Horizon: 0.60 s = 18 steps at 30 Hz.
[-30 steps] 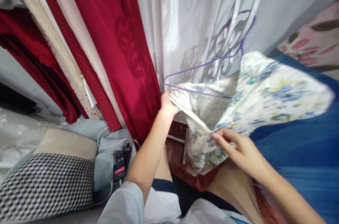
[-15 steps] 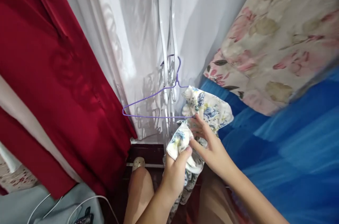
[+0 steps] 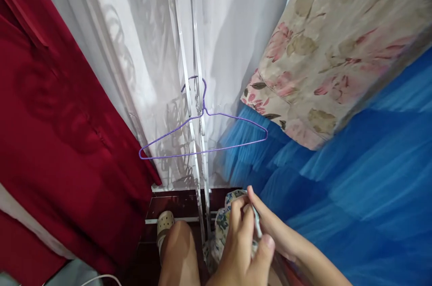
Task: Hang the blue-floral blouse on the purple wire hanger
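A purple wire hanger (image 3: 236, 145) hangs bare on a white metal stand (image 3: 182, 43). Below it, a white garment with a blue floral print (image 3: 222, 223) is bunched between my hands and drapes downward. My left hand (image 3: 243, 245) is closed on the cloth, its fingers curled and its thumb pointing up. Close against it, my right hand (image 3: 275, 227) grips the other side, one digit pointing up. A pale edge of the cloth shows between the two hands. Most of the garment is hidden behind my left hand.
Red curtain cloth (image 3: 67, 133) hangs on the left and white drapes (image 3: 229, 15) behind the stand. At right hang a cream cloth with pink flowers (image 3: 303, 79) and blue tulle (image 3: 364, 187). My beige clog (image 3: 165, 220) is on the dark floor. A white cable (image 3: 104, 277) lies lower left.
The floral garment has come off the hanger's right arm and moved down toward my lap with both hands. The hanger is now bare, and the view has shifted slightly.
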Each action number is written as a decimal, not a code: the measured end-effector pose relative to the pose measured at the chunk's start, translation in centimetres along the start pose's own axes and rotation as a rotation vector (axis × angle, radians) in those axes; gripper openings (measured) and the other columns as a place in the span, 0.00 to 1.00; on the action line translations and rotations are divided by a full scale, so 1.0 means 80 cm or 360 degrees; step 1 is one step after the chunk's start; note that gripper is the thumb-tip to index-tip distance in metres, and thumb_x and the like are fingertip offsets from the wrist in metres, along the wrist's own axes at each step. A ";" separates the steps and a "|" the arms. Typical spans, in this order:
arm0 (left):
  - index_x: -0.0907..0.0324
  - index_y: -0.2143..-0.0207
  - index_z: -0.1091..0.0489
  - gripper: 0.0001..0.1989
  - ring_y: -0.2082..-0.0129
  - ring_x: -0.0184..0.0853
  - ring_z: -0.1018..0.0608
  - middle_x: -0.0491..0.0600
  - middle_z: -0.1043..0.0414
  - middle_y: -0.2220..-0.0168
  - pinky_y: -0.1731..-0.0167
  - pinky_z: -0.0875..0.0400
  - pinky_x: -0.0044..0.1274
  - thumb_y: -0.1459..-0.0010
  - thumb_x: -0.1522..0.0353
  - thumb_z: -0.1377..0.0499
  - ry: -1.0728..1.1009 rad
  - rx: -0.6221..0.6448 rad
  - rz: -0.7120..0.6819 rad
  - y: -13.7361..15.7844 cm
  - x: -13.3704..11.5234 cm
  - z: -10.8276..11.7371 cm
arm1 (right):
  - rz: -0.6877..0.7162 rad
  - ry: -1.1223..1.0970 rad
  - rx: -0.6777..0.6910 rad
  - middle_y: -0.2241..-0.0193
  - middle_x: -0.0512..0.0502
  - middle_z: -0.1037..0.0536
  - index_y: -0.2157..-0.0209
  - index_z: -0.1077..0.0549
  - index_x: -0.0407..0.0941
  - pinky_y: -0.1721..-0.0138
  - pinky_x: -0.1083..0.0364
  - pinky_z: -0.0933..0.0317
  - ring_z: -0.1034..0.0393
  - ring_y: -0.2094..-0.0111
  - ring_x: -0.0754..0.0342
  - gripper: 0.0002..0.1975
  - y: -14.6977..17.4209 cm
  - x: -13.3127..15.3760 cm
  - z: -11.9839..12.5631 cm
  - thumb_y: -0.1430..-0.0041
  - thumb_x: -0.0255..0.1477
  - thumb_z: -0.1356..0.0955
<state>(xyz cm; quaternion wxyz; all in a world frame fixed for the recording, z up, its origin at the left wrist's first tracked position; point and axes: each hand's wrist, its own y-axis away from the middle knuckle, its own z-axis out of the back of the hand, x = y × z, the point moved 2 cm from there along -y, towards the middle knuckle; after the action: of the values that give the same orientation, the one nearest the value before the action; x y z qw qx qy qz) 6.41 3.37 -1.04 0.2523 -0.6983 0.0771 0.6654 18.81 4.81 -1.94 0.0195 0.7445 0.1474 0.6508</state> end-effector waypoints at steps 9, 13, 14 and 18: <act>0.50 0.40 0.38 0.33 0.43 0.47 0.31 0.54 0.35 0.42 0.43 0.38 0.37 0.45 0.52 0.36 0.0124 0.0396 0.0276 0.027 -0.006 0.116 | -0.0362 -0.0271 0.0284 0.75 0.51 0.24 0.70 0.26 0.44 0.68 0.58 0.37 0.28 0.71 0.54 0.08 0.004 0.015 -0.038 0.56 0.25 0.28; 0.54 0.41 0.36 0.36 0.47 0.44 0.28 0.52 0.29 0.50 0.48 0.34 0.31 0.51 0.55 0.31 0.0257 0.0508 0.0606 0.053 0.033 0.153 | -0.0092 0.0484 0.0537 0.79 0.53 0.31 0.75 0.28 0.41 0.76 0.60 0.49 0.41 0.78 0.60 0.03 -0.004 0.062 -0.043 0.53 0.27 0.30; 0.55 0.45 0.32 0.32 0.51 0.44 0.27 0.50 0.27 0.54 0.51 0.33 0.30 0.52 0.56 0.31 0.0093 0.0468 0.0692 0.056 0.038 0.166 | 0.0029 0.0658 0.0510 0.80 0.53 0.33 0.76 0.29 0.41 0.77 0.60 0.51 0.43 0.78 0.60 0.03 -0.007 0.075 -0.042 0.52 0.26 0.32; 0.62 0.66 0.24 0.18 0.64 0.38 0.27 0.47 0.28 0.69 0.64 0.33 0.24 0.47 0.55 0.35 -0.0573 0.0300 0.0657 0.055 0.021 0.224 | 0.0415 0.1105 0.0154 0.81 0.54 0.37 0.78 0.35 0.43 0.77 0.60 0.53 0.45 0.78 0.60 0.06 -0.017 0.116 -0.030 0.49 0.25 0.35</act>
<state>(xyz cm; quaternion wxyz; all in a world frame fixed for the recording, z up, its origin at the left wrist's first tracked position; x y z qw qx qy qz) -11.31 8.14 -3.51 0.1849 -0.5119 0.2330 0.8059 17.19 8.00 7.04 -0.1498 0.4921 0.0796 0.8539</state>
